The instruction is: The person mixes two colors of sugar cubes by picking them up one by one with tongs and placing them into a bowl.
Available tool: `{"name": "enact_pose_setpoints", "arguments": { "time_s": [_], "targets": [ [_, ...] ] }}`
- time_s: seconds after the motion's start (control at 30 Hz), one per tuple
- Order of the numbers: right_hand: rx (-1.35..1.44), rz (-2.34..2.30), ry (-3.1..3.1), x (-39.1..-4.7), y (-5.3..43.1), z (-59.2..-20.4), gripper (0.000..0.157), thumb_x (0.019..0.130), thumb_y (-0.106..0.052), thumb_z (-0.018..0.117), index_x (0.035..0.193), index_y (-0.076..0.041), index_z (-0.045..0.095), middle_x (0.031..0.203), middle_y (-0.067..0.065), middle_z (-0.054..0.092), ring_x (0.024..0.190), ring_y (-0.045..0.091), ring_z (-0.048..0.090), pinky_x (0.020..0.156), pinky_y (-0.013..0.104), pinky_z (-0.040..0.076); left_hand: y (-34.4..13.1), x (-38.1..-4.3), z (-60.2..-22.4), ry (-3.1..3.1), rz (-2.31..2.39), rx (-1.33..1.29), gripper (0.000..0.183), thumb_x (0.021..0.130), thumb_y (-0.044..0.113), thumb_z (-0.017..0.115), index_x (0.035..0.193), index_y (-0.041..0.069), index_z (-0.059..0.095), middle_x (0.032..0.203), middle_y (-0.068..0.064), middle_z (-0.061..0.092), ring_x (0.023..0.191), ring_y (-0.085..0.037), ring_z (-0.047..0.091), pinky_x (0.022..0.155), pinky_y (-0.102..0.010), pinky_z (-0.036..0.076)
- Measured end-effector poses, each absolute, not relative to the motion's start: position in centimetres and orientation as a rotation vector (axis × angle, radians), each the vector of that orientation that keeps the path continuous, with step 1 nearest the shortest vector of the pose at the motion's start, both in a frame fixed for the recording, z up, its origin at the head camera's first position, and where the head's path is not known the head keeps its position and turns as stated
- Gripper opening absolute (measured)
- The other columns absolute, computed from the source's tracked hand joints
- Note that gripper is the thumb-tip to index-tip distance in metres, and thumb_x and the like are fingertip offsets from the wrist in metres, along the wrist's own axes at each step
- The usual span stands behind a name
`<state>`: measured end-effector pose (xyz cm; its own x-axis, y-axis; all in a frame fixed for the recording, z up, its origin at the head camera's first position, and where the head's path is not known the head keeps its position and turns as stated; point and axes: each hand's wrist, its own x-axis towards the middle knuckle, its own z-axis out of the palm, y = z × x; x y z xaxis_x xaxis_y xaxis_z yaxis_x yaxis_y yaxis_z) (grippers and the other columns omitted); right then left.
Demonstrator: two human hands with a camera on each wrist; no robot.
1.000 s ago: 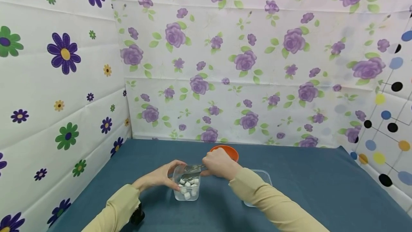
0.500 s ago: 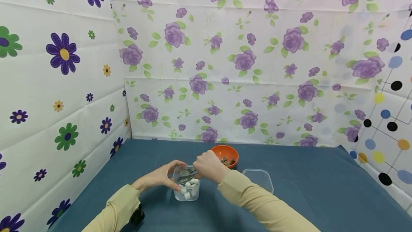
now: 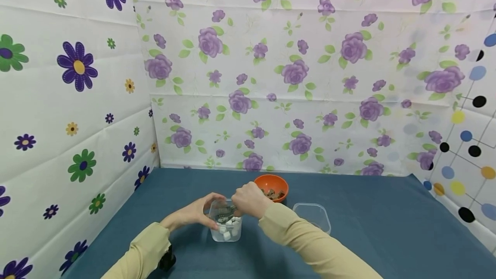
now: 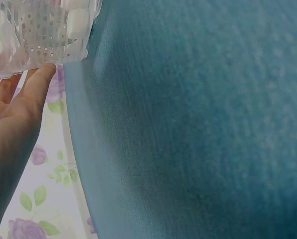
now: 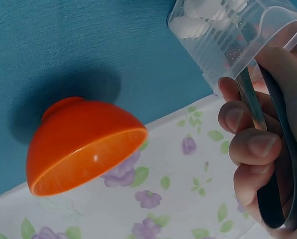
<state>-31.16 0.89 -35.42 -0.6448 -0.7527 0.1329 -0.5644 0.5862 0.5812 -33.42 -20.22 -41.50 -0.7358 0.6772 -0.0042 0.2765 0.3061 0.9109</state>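
A clear plastic container [image 3: 226, 237] stands on the blue cloth with several white cubes [image 3: 227, 229] inside, perhaps sugar or marshmallows. Thumb and fingers of my left hand [image 3: 195, 212] hold the container from its left side; in the left wrist view the fingers touch its wall. Metal tongs [image 5: 282, 199], bent round at the back end, are gripped in my right hand [image 3: 249, 199]. Their perforated heads [image 3: 222, 216] reach down inside the container near the white cubes. Whether a cube sits between the heads is hard to tell.
Behind my right hand stands an orange bowl [image 3: 271, 181] with several brown cubes [image 3: 273, 193] in it. A second clear container [image 3: 311, 206] lies to the right, partly covered by my right sleeve. Floral cloth walls [image 3: 294, 111] enclose the table [image 3: 387, 223] at the back and sides.
My right hand has moved left and the tongs have gone deeper into the container. The bowl's brown cubes have come into view. My left hand keeps its hold.
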Motion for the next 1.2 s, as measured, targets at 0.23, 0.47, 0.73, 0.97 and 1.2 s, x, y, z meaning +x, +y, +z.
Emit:
{"name": "enact_pose_setpoints", "arguments": {
  "time_s": [0.23,0.47,0.73,0.97,1.2],
  "targets": [
    [1.093,-0.659,-2.441,-31.4,1.3,-35.6,0.037,0.076,-0.051,0.066,0.053,-0.022,0.057,0.045,-0.007,0.043,0.038,0.007,0.041,0.04,0.021,0.036,-20.3,-33.4,-41.7,2.188,1.413,0.876,0.071,0.08,0.011,0.07,0.137,0.003,0.029,0.134,-0.009,0.033,0.127,-0.033,0.022,0.096,-0.055,0.02],
    [1.133,-0.572,-2.45,-31.6,2.0,-35.8,0.04,0.075,-0.052,0.066,0.053,-0.021,0.054,0.045,-0.007,0.04,0.038,0.007,0.039,0.039,0.022,0.036,-20.3,-33.5,-41.9,2.171,1.429,0.892,0.07,0.08,0.01,0.069,0.137,0.002,0.029,0.133,-0.01,0.035,0.127,-0.033,0.022,0.096,-0.056,0.018],
    [1.21,-0.319,-2.509,-31.7,3.8,-35.1,0.041,0.076,-0.048,0.066,0.051,-0.021,0.049,0.044,-0.008,0.034,0.039,0.006,0.036,0.039,0.021,0.031,-20.3,-33.4,-41.8,2.171,1.432,0.9,0.07,0.081,0.011,0.069,0.137,0.002,0.029,0.133,-0.01,0.036,0.128,-0.033,0.021,0.097,-0.056,0.016],
    [1.255,-0.09,-2.563,-31.8,5.5,-34.9,0.035,0.079,-0.042,0.067,0.055,-0.019,0.054,0.046,-0.009,0.033,0.04,0.005,0.034,0.04,0.021,0.023,-20.3,-33.4,-41.8,2.206,1.426,0.905,0.07,0.079,0.011,0.07,0.137,0.003,0.031,0.136,-0.01,0.034,0.129,-0.032,0.021,0.097,-0.055,0.018],
    [1.264,-0.013,-2.552,-31.8,6.5,-34.9,0.033,0.08,-0.042,0.066,0.058,-0.02,0.055,0.046,-0.01,0.03,0.039,0.005,0.031,0.039,0.02,0.02,-20.3,-33.4,-42.1,2.239,1.441,0.906,0.068,0.079,0.012,0.071,0.136,0.005,0.034,0.136,-0.009,0.033,0.129,-0.03,0.021,0.097,-0.055,0.018]
  ]
}}
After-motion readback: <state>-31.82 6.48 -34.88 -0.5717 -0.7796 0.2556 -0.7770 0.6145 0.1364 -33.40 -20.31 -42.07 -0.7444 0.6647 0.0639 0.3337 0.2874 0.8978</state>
